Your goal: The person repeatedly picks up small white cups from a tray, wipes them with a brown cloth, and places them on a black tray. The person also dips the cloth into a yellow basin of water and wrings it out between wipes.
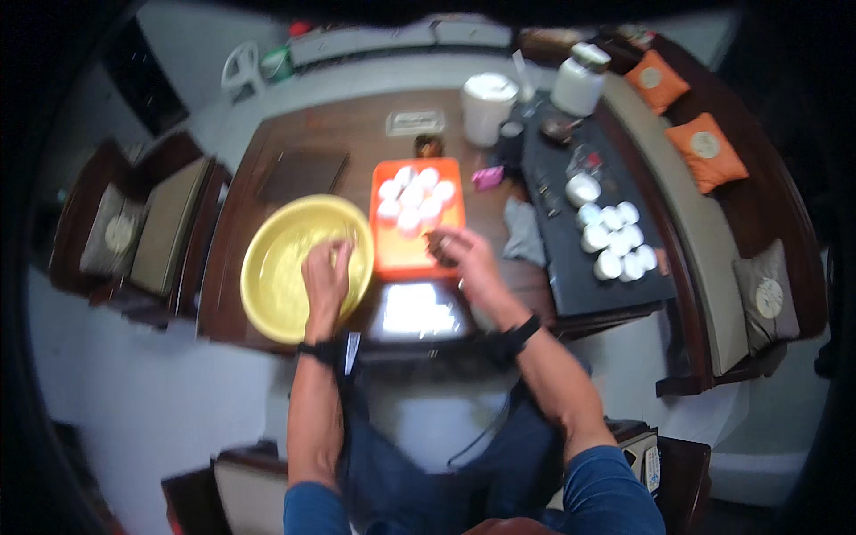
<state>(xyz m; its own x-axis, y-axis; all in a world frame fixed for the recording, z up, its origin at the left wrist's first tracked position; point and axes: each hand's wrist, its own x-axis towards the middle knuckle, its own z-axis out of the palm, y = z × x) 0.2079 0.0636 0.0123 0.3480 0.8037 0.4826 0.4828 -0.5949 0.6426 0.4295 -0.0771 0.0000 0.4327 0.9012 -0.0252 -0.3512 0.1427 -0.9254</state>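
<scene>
Over the right side of a yellow basin (259, 281), my left hand (328, 271) has its fingertips pinched together on a small, thin thing, too blurred to name. The basin seems to hold clear water. My right hand (471, 261) grips a dark brown object (441, 246), whose kind I cannot tell, over the right edge of an orange tray (394, 257). Several small white cups (412, 196) stand grouped in the far half of that tray.
Beyond the tray sits a dark amber vessel (429, 145). A pink packet (487, 178), a grey cloth (523, 231) and a white bucket (489, 110) are to the right. More white cups (618, 242) and a white jar (579, 83) stand on the black tea board (582, 294).
</scene>
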